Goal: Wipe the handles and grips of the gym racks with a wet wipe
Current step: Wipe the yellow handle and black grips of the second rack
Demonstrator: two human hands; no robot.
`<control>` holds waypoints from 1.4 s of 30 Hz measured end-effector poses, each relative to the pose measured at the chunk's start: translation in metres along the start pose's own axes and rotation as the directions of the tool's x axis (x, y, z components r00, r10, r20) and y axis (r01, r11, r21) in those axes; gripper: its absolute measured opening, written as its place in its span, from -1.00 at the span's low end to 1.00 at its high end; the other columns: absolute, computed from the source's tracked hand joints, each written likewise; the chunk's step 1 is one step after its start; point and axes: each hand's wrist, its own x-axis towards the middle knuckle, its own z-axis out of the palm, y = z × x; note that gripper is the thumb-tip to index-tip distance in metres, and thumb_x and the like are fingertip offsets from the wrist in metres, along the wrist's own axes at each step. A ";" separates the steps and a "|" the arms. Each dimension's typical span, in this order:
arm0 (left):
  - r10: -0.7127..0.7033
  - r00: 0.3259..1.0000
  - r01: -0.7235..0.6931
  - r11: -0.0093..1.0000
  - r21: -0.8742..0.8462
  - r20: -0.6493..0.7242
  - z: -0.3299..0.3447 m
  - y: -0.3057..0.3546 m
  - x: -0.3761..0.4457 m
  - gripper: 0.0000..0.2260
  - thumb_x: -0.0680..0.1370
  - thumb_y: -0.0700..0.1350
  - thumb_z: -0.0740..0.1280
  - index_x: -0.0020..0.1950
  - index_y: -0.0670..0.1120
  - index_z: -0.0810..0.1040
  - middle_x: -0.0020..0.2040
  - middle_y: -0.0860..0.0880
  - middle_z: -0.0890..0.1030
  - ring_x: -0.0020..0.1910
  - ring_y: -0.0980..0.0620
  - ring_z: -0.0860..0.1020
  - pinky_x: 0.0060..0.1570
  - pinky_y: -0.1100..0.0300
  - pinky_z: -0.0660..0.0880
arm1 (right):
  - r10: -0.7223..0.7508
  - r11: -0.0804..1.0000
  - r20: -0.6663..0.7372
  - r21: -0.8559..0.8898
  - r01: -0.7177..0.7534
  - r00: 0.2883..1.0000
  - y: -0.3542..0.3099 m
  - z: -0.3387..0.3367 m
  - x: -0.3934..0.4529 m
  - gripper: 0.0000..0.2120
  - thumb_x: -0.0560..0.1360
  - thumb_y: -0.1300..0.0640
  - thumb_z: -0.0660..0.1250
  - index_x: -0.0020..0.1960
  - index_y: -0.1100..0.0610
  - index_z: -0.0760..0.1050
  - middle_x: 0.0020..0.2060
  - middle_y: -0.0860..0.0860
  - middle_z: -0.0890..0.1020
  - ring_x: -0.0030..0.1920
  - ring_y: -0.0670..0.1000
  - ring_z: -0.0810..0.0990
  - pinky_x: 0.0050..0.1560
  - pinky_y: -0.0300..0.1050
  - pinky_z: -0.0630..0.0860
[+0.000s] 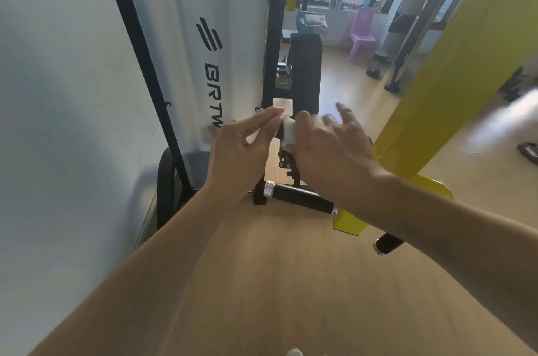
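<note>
Both my hands meet at a small black handle (280, 132) on the gym machine, at the frame's middle. A white wet wipe (288, 130) is wrapped around that handle. My right hand (329, 149) presses the wipe against it, with the outer fingers spread. My left hand (246, 149) pinches the handle's left end between thumb and fingertips. Below them a black padded grip (300, 197) with a silver end cap lies across, bare. Another black grip end (385, 243) pokes out under my right forearm.
A yellow upright post (454, 70) of the rack slants at the right, its base plate (349, 221) on the wooden floor. A white panel with black lettering (212, 64) and a black frame stands at the left. Farther back are a purple chair (362, 32) and a windowsill.
</note>
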 end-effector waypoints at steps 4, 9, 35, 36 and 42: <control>0.012 1.000 -0.013 0.999 0.033 0.003 0.002 -0.002 0.000 -0.78 0.57 0.13 0.32 0.18 0.19 0.65 0.05 0.15 0.72 -0.13 0.06 0.58 -0.03 0.05 0.57 | 0.094 0.972 0.100 -0.223 -0.070 0.991 0.027 -0.006 -0.037 -0.81 0.61 0.16 -0.01 0.02 0.10 0.37 -0.19 0.05 0.60 0.01 0.12 0.62 0.48 0.28 0.09; -0.029 1.000 0.029 1.000 0.004 0.011 0.005 0.006 0.001 -0.81 0.59 0.06 0.35 0.17 0.18 0.66 0.01 0.18 0.72 -0.29 0.20 0.56 -0.11 0.16 0.58 | 0.011 0.981 -0.028 -0.195 -0.016 1.000 0.018 0.006 -0.012 -0.63 0.65 0.02 -0.01 0.22 0.18 0.46 -0.16 0.05 0.64 -0.04 0.17 0.65 0.51 0.34 -0.05; -0.053 0.998 0.052 0.997 -0.059 -0.018 0.003 0.011 0.005 -0.80 0.59 0.02 0.35 0.19 0.13 0.66 0.14 0.10 0.69 0.13 -0.02 0.65 0.22 -0.03 0.56 | -0.019 0.966 -0.077 0.257 0.039 0.997 0.017 0.005 0.001 -0.51 0.59 -0.23 0.17 0.32 0.12 0.29 0.00 0.00 0.63 -0.09 0.08 0.63 0.06 0.01 0.43; -0.052 0.999 0.051 0.997 -0.051 -0.017 0.003 0.011 0.004 -0.81 0.59 0.02 0.35 0.18 0.14 0.65 0.13 0.12 0.69 0.14 0.00 0.65 0.22 -0.02 0.55 | -0.031 0.977 -0.023 0.209 0.035 0.999 0.023 0.002 -0.004 -0.44 0.57 -0.27 0.16 0.37 0.11 0.25 0.02 -0.01 0.60 -0.06 0.06 0.62 0.08 0.00 0.41; -0.040 0.999 0.041 0.997 -0.064 0.008 0.010 0.010 0.000 -0.81 0.59 0.02 0.36 0.19 0.14 0.66 0.16 0.12 0.68 0.19 0.14 0.62 0.27 0.08 0.53 | -0.177 0.981 0.134 0.099 0.165 0.975 0.041 -0.014 -0.019 -0.13 0.56 0.05 0.33 0.60 0.23 -0.18 0.29 0.12 0.51 0.17 0.13 0.58 0.26 0.01 0.45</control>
